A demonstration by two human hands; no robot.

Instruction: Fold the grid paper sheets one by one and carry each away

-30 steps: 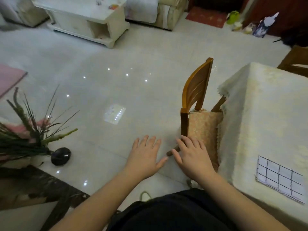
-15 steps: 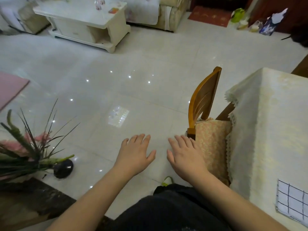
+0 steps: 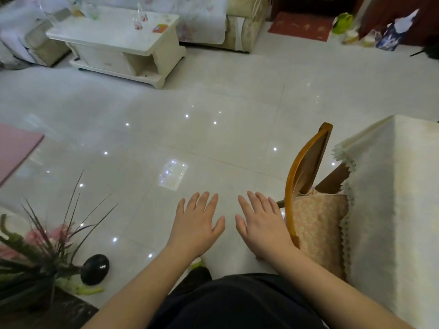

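Note:
My left hand (image 3: 198, 224) and my right hand (image 3: 262, 225) are held out side by side over the tiled floor, palms down, fingers straight and spread. Neither holds anything. No grid paper sheet shows in this frame. The table with the cream cloth (image 3: 399, 210) stands at the right, a short way from my right hand.
A wooden chair (image 3: 306, 172) with a patterned cushion (image 3: 318, 224) is tucked at the table, just right of my right hand. A plant (image 3: 40, 248) and a dark round object (image 3: 95, 269) sit at the lower left. A white coffee table (image 3: 123, 43) and a sofa stand far ahead.
The view has swung left, away from the table, so the grid paper sheet at its near edge has left the frame. Both hands stay open and empty.

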